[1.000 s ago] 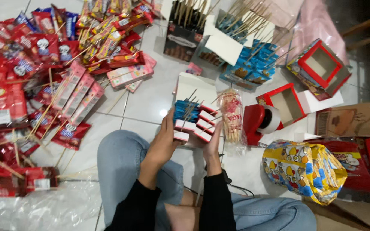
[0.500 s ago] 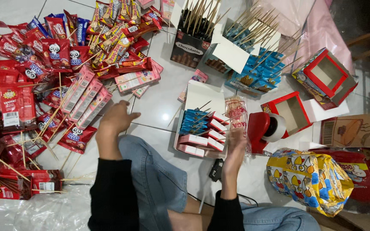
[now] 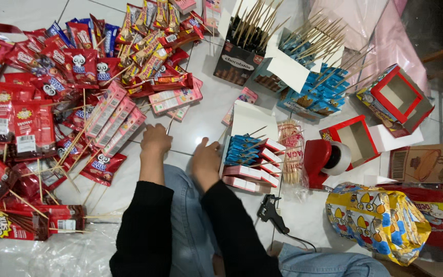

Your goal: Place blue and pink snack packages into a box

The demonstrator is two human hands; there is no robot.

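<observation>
My left hand [image 3: 156, 141] is down on the tiled floor, fingers curled around a thin wooden skewer [image 3: 169, 123] that runs up to a pink snack box [image 3: 176, 97]. Just left of it lie long pink boxes on sticks [image 3: 115, 119]. My right hand [image 3: 205, 160] rests above my denim knee [image 3: 181, 205], thumb raised, with nothing seen in it. It sits right beside an open white box [image 3: 252, 120] filled with blue and pink packets on skewers [image 3: 255, 154].
A heap of red and pink snack packs on sticks [image 3: 37, 102] covers the left floor. Boxes bristling with skewers [image 3: 283, 56] stand at the top. A red tape dispenser [image 3: 324, 159], a bag of skewers [image 3: 291, 154], a black glue gun [image 3: 272, 211], open red boxes [image 3: 398, 97] and a yellow bag [image 3: 380, 220] lie to the right.
My right hand has left the skewer bag by the white box and moved left, close to my left hand. My left hand has shifted toward the pink boxes and closed.
</observation>
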